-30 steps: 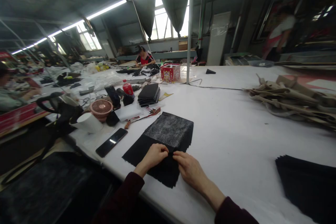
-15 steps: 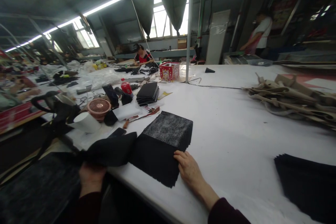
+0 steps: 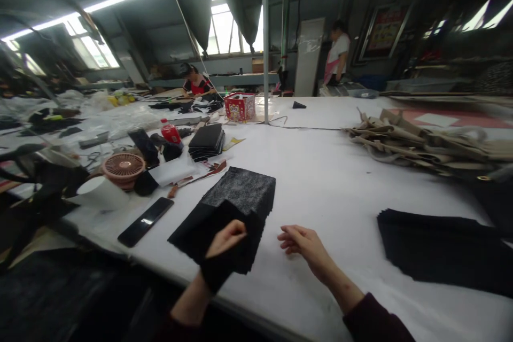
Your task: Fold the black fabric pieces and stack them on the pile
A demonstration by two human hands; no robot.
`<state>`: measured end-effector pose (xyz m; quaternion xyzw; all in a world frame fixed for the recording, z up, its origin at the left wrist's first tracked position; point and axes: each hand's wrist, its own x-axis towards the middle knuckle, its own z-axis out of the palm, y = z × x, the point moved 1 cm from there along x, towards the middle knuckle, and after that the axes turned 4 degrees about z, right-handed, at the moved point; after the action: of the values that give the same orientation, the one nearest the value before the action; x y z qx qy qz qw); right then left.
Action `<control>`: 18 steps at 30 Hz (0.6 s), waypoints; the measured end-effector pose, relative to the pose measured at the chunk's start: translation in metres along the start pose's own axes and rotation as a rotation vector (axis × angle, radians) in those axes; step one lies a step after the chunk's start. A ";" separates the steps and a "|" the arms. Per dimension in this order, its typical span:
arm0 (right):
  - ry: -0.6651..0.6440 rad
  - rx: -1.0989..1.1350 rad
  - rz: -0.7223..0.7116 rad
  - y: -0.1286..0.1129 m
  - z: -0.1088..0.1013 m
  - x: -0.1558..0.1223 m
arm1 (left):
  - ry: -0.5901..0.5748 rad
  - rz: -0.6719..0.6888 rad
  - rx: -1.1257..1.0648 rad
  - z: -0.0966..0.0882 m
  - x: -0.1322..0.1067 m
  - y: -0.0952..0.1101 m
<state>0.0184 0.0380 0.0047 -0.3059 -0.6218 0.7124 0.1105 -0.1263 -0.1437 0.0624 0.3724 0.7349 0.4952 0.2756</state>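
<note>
My left hand (image 3: 226, 239) is closed on a black fabric piece (image 3: 219, 273), part of which hangs down over the wrist. It is above a stack of black fabric (image 3: 186, 233) near the front edge of the white table (image 3: 320, 181). A grey speckled piece (image 3: 245, 188) covers the far part of that stack. To the right of the stack, my right hand (image 3: 303, 243) hovers over the table, fingers loosely bent and apart, holding nothing. Another pile of black fabric (image 3: 436, 248) lies farther right.
Left of the stack are a phone (image 3: 146, 222), a white roll (image 3: 102, 193), a pink fan (image 3: 124, 166) and a red-labelled bottle (image 3: 170, 132). Folded black pieces (image 3: 206, 141) stand behind. Brown material (image 3: 417, 136) is heaped at right. Two people work at the back.
My left hand has brought a black fabric piece from beyond the table's edge over the stack. My right hand has let go of the stack's edge. The view has turned right.
</note>
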 end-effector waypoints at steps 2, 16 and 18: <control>0.012 0.089 0.126 -0.003 -0.030 -0.016 | -0.125 0.116 -0.027 0.071 0.000 0.011; 0.334 -0.618 -0.053 0.009 -0.089 -0.025 | -0.365 0.609 0.930 0.136 0.055 0.008; 0.423 -0.677 -0.081 0.014 -0.080 -0.019 | -0.390 0.615 0.960 0.135 0.056 0.004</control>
<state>0.0825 0.0898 -0.0062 -0.4401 -0.7966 0.3835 0.1569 -0.0523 -0.0262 0.0161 0.7346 0.6709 0.0879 0.0504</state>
